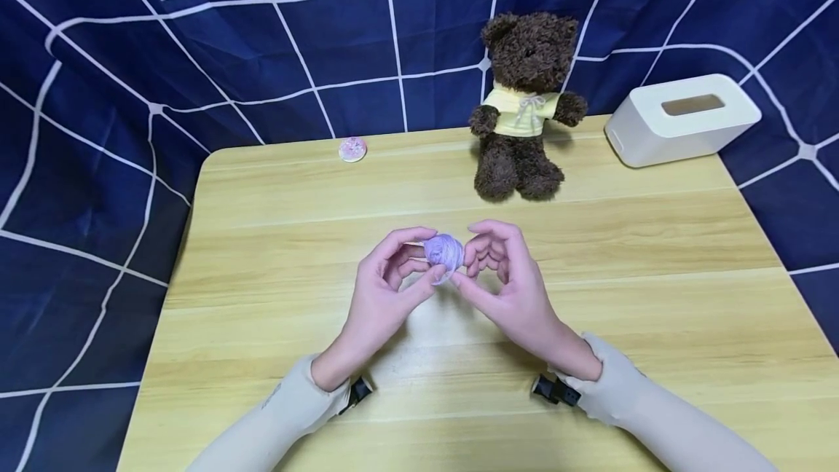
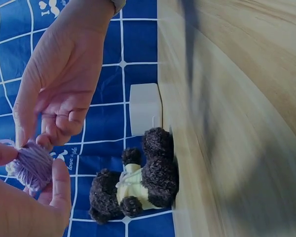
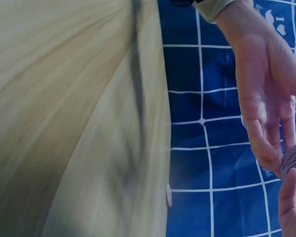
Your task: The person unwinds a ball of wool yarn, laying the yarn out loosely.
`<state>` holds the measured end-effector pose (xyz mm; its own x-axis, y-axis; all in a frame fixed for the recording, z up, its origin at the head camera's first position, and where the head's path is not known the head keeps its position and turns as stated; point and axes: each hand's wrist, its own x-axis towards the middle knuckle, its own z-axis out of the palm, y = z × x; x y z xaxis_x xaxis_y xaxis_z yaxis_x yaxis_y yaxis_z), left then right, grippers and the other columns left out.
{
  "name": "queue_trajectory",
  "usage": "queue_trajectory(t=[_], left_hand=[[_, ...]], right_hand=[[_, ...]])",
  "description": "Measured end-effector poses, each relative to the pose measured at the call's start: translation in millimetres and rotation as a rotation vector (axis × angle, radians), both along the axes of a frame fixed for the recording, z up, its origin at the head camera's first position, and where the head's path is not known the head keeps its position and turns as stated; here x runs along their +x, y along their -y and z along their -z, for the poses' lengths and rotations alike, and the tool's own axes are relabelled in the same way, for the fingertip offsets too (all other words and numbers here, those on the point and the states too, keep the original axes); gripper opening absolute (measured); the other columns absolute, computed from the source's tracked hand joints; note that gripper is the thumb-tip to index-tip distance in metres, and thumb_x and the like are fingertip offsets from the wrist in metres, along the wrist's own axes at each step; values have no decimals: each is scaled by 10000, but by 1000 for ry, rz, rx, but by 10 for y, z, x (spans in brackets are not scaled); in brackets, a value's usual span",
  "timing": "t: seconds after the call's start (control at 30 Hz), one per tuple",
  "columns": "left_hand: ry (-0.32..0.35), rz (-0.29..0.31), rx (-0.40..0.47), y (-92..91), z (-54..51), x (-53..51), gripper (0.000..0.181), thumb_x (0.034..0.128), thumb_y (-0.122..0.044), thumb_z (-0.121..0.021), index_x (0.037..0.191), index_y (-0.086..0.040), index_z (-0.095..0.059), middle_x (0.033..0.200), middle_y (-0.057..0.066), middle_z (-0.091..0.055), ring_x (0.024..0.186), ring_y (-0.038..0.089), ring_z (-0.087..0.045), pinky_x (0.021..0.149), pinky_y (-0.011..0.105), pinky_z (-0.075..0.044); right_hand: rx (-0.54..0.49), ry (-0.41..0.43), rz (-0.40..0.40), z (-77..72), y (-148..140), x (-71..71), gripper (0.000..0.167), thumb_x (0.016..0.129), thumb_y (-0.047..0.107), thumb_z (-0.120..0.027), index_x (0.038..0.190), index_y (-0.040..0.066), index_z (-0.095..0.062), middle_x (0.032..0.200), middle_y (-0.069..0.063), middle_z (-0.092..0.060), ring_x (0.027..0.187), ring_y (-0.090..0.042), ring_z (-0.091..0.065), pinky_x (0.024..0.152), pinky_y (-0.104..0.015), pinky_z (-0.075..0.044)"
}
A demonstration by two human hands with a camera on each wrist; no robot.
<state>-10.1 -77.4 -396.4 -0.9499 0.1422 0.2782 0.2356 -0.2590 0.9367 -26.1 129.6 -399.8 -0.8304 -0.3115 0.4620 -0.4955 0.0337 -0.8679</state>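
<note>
A small ball of lilac yarn is held up above the middle of the table, between both hands. My left hand grips it from the left, thumb below and fingertips behind. From the other side, my right hand has its thumb and curled index finger against the ball's edge, where a loop of strand sags at the bottom. In the left wrist view the wound strands of the yarn ball show between the fingertips of both hands. Only part of the yarn ball appears in the right wrist view.
A brown teddy bear in a yellow top sits at the table's back edge. Right of it stands a white tissue box. A round pink disc lies at the back left. A dark blue gridded curtain surrounds the wooden table.
</note>
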Motion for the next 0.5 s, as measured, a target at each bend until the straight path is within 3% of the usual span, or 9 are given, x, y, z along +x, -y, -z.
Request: queue_trajectory(t=[0.1, 0.17, 0.33, 0.5], left_hand=[[-10, 14, 6, 10, 6, 5, 466, 913, 151, -746, 1357, 128, -606, 1287, 226, -656, 1033, 225, -698, 944, 314, -620], [-26, 29, 29, 13, 15, 4, 451, 916, 156, -737, 1345, 137, -600, 1295, 239, -650, 1049, 233, -692, 951, 313, -615], [-66, 41, 60, 20, 35, 8, 396, 930, 155, -720, 1311, 148, -614, 1328, 258, -620, 1110, 282, -683, 970, 355, -617], [-75, 11, 23, 33, 33, 29, 344, 962, 117, -712, 1300, 114, -648, 1316, 227, -634, 1111, 296, -696, 950, 360, -626]], right_hand=[[71, -67, 15, 11, -9, -9, 558, 858, -132, -802, 1376, -54, -607, 997, -103, -642, 842, -229, -614, 758, -228, -575], [89, -111, 12, 12, -9, -18, 462, 868, -97, -807, 1308, -23, -684, 996, -85, -641, 846, -223, -617, 759, -230, -577], [40, -194, -18, 15, 8, -38, 258, 894, -57, -772, 1147, -9, -744, 1015, -83, -656, 855, -199, -625, 767, -230, -584], [-11, -231, -61, 0, 31, -52, 152, 925, -52, -747, 1067, -1, -764, 975, -74, -679, 831, -171, -631, 748, -229, -590]])
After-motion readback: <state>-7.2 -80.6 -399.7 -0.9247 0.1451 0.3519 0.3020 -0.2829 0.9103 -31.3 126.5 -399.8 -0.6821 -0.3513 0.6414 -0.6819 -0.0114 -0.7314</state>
